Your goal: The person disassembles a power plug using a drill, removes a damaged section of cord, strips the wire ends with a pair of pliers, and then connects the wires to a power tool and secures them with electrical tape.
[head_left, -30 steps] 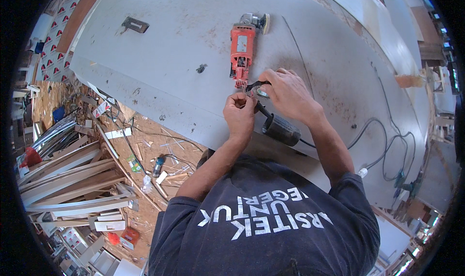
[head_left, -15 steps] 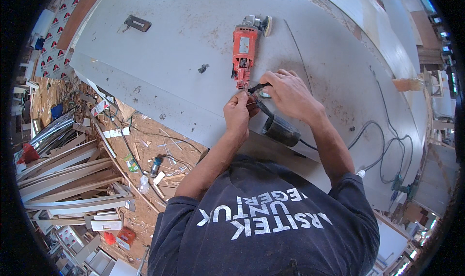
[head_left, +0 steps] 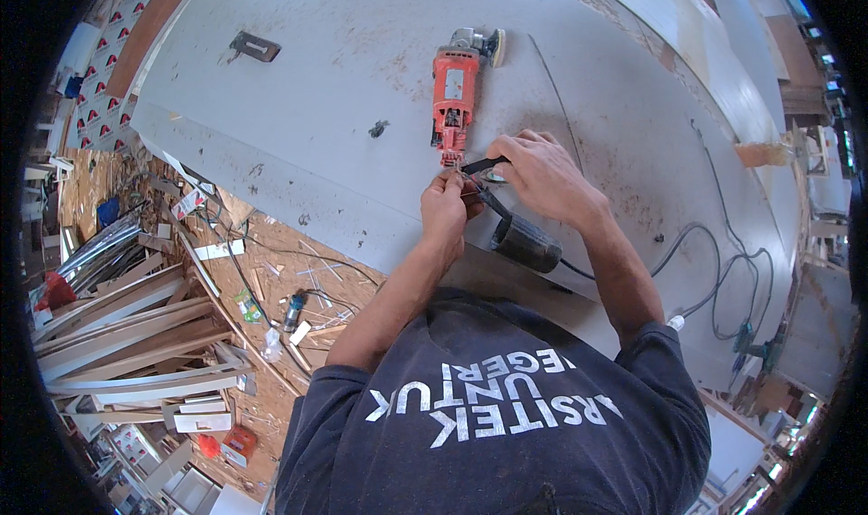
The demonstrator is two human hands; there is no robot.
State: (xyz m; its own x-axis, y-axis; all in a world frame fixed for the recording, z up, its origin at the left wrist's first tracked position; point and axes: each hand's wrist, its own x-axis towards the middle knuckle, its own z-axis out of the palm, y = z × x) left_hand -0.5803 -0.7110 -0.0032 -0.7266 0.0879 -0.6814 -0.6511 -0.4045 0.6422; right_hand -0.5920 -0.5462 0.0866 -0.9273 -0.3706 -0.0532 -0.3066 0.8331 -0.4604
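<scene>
A red angle grinder [head_left: 455, 90] with a pale round pad lies on the grey board [head_left: 334, 72], its rear end uncovered. At that end my left hand [head_left: 443, 212] is closed in a pinch on thin wires, partly hidden by the fingers. My right hand [head_left: 550, 185], just to the right, is closed on a black strip [head_left: 485, 165] that looks like electrical tape and reaches to the wires. A small round thing with a pale centre shows below the strip. The loose black rear housing [head_left: 526, 244] lies near my right forearm, with the cord passing through it.
A dark slotted metal plate [head_left: 255, 47] lies on the board at the far left. Grey cable [head_left: 714, 253] loops at the right. Down on the left floor are stacked wood strips [head_left: 136, 334], offcuts and a blue power tool [head_left: 294, 310].
Almost nothing differs. My right hand has shifted slightly, and more of the black strip shows between its fingers and the wires. My left hand stays at the wires.
</scene>
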